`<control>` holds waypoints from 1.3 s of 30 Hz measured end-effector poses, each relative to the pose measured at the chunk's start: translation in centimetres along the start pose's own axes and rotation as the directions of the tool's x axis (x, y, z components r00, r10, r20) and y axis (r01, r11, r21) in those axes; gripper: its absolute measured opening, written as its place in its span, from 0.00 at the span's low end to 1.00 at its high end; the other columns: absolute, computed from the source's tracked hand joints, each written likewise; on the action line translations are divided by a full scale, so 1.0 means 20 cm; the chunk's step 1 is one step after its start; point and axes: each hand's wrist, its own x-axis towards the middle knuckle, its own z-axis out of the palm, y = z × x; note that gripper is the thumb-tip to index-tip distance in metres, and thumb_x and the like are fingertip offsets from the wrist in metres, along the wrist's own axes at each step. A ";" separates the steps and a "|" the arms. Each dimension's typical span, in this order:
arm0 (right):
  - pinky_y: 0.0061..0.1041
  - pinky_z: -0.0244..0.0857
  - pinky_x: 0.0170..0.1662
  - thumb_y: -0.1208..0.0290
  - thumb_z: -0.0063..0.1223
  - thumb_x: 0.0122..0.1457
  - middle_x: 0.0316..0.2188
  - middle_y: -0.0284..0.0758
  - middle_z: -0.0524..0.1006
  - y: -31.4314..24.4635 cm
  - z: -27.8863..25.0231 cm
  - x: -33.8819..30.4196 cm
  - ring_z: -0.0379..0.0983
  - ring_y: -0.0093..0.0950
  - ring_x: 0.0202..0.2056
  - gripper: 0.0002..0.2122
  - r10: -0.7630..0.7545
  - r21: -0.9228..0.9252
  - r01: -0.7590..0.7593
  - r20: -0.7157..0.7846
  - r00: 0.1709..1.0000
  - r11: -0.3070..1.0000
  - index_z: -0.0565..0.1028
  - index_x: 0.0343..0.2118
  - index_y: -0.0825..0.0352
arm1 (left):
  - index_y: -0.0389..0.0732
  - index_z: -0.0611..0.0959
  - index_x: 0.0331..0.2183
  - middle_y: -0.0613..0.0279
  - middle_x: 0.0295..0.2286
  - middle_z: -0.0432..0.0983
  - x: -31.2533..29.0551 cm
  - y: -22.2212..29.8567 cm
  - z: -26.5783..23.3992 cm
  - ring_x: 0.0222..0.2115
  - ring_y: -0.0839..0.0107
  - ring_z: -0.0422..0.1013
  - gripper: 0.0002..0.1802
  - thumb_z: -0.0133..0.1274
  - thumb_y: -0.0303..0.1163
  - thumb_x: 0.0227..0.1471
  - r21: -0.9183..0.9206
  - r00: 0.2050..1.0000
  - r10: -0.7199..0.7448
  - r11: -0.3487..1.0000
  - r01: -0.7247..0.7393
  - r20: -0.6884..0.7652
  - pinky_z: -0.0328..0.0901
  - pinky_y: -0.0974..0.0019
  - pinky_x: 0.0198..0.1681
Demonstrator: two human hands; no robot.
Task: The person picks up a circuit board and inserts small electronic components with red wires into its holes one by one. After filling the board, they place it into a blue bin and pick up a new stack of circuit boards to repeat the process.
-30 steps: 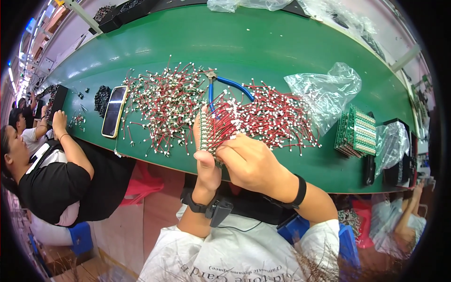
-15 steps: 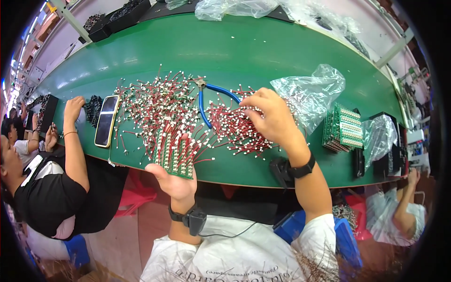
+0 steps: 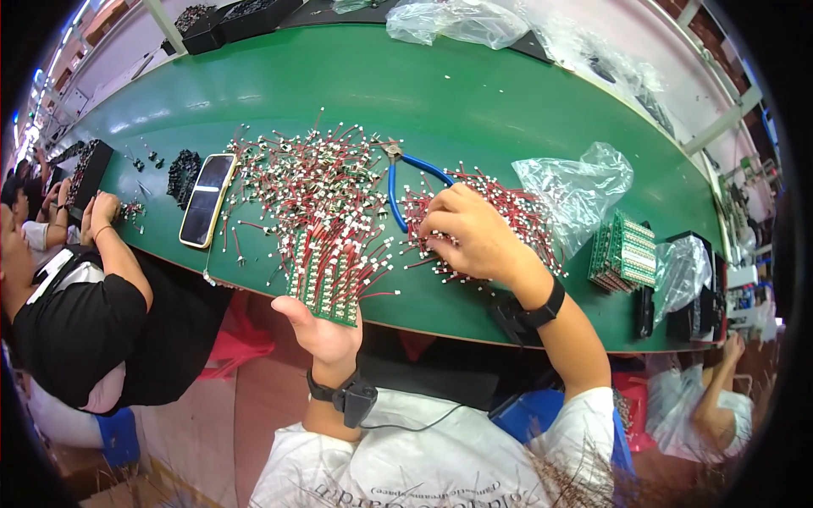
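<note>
My left hand (image 3: pixel 326 334) lies palm up under a green circuit board panel (image 3: pixel 322 292), thumb out to the side, and bears it at the table's near edge. Rows of small pale parts and many red wires with white connectors stand on the panel. My right hand (image 3: pixel 470 233) is lowered into a heap of red connector wires (image 3: pixel 521 207), fingers curled and drawn together. What its fingertips hold is hidden. Blue-handled cutting pliers (image 3: pixel 395 190) lie spread between this heap and a larger pile of red-wired pieces (image 3: pixel 296 173) on the left.
A phone (image 3: pixel 207 201) lies left of the larger pile. At right are a clear plastic bag (image 3: pixel 580 190) and a stack of green circuit boards (image 3: pixel 622 254). A co-worker (image 3: pixel 76 330) sits at the left, hands over the table. Black trays (image 3: pixel 233 25) stand along the back.
My right hand has moved lower and nearer in the wire heap, its fingers more curled. The left hand still bears the panel. The co-worker's raised hand has come down beside the other one.
</note>
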 end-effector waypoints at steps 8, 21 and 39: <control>0.33 0.65 0.42 0.73 0.66 0.43 0.34 0.34 0.72 -0.09 0.09 -0.03 0.68 0.35 0.38 0.11 -0.056 -0.042 0.058 0.059 0.997 0.997 0.79 0.32 0.61 | 0.35 0.59 0.62 0.53 0.59 0.62 0.01 -0.04 0.02 0.57 0.58 0.63 0.46 0.34 0.66 0.60 -0.005 0.999 -0.020 1.000 0.020 -0.050 0.57 0.51 0.61; 0.31 0.64 0.39 0.75 0.61 0.46 0.31 0.33 0.71 -0.08 0.12 -0.06 0.68 0.34 0.36 0.08 -0.132 -0.055 0.132 0.000 0.991 0.990 0.74 0.30 0.63 | 0.36 0.58 0.63 0.52 0.59 0.63 0.04 -0.06 0.04 0.55 0.58 0.66 0.45 0.34 0.65 0.61 0.035 0.999 0.017 0.999 -0.015 -0.048 0.59 0.52 0.60; 0.21 0.64 0.33 0.84 0.50 0.60 0.29 0.34 0.73 -0.06 -0.01 -0.08 0.70 0.21 0.30 0.04 0.251 0.484 -0.052 -0.356 0.900 0.874 0.73 0.37 0.71 | 0.38 0.63 0.61 0.52 0.57 0.67 0.08 -0.20 0.09 0.53 0.57 0.68 0.42 0.39 0.63 0.60 -0.150 0.996 -0.085 0.985 0.082 -0.011 0.64 0.53 0.58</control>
